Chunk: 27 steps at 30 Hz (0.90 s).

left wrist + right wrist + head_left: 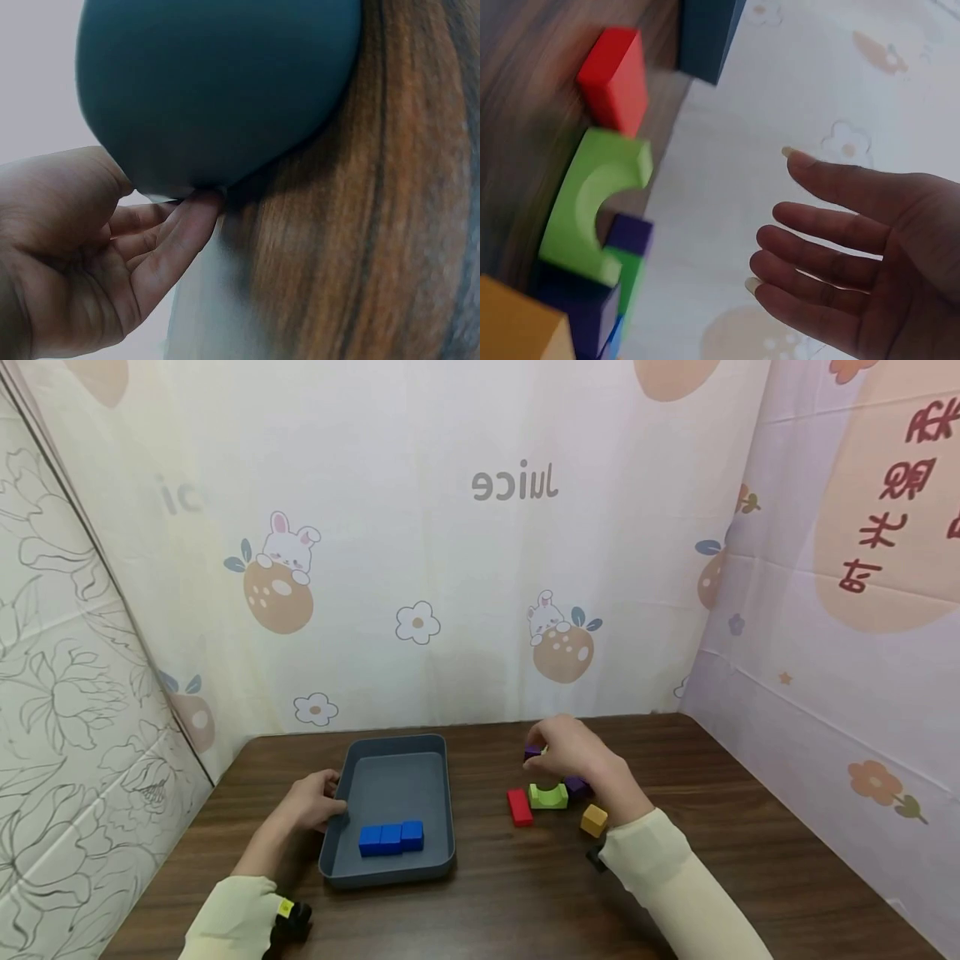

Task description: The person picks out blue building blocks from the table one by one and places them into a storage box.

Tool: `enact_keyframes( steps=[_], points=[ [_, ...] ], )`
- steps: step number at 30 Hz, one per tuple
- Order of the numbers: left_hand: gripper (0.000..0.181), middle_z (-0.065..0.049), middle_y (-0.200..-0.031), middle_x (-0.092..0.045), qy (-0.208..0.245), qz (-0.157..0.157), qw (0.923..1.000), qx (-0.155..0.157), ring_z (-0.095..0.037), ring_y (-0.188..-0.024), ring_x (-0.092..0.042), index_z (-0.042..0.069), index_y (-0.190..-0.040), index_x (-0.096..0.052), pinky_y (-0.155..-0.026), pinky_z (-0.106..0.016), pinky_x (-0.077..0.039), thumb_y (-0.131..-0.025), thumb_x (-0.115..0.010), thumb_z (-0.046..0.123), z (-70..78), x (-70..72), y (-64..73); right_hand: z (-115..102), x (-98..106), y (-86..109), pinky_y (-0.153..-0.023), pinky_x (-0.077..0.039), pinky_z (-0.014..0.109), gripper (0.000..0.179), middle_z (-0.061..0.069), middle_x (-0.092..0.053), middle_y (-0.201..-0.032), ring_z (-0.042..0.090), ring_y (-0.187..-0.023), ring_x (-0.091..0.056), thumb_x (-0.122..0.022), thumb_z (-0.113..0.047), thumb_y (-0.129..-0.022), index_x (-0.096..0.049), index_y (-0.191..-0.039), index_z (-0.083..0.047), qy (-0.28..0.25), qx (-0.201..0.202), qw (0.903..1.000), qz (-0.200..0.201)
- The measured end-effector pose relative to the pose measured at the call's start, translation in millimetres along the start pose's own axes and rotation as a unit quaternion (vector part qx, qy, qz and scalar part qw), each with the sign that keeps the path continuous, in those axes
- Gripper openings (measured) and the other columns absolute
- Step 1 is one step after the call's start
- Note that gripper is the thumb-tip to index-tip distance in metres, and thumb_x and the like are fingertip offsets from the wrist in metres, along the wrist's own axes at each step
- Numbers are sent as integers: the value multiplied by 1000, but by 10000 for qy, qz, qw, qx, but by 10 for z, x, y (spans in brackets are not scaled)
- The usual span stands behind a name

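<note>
My left hand (311, 802) grips the left rim of a dark grey tray (450, 793), its thumb over the edge. In the left wrist view the fingers (180, 240) touch the outside wall of the tray. Three blue cubes (391, 839) sit in a row near the tray's front. Above the blocks hovers my right hand (566, 747), loosely bent and holding nothing. Around it lie a green arch block (548, 797), a red block (520, 807), a yellow cube (595, 820) and a purple block (576, 787). Another purple block (532, 752) is partly hidden by the fingers.
A brown wooden table (495, 902) carries everything. Printed curtains (420, 568) hang behind and at both sides. In the right wrist view, a green block (630, 277) and a blue one (615, 339) show partly behind the arch.
</note>
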<state>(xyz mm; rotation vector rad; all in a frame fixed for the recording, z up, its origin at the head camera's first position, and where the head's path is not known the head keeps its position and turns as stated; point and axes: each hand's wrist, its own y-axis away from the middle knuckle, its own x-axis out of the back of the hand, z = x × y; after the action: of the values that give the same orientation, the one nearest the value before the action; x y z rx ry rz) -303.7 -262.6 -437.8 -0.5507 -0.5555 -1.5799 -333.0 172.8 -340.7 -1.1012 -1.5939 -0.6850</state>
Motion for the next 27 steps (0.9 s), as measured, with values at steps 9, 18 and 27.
enact_keyframes(
  steps=[9, 18, 27],
  points=[
    [43, -24, -106, -67, -37, -13, 10000, 1, -28, -79, -72, -13, -128, -56, -59, -45, -67, -89, -70, -2, -14, -3, -16, 390, -8, -81, -89, -61, 50, 33, 12, -75, -108, 26, -96, -69, -86, -21, -89, -77, -114, -1, 34, -463, 9989, 66],
    [42, -23, -105, -68, -24, -18, 10000, 28, -27, -78, -71, -12, -127, -57, -59, -45, -66, -89, -71, -2, -13, 3, -19, 813, -35, -92, -82, -62, 48, 31, 11, -74, -101, 27, -89, -68, -85, -20, -88, -76, -109, 1, -17, -868, 9961, -123],
    [43, -22, -105, -68, -48, -46, 10000, 16, -26, -78, -71, -13, -129, -56, -59, -44, -66, -89, -71, -1, -6, 10, -16, 956, -97, -116, -75, -62, 44, 24, 8, -72, -95, 23, -83, -67, -86, -23, -89, -77, -99, -4, 69, -995, 9945, -315]
  ],
)
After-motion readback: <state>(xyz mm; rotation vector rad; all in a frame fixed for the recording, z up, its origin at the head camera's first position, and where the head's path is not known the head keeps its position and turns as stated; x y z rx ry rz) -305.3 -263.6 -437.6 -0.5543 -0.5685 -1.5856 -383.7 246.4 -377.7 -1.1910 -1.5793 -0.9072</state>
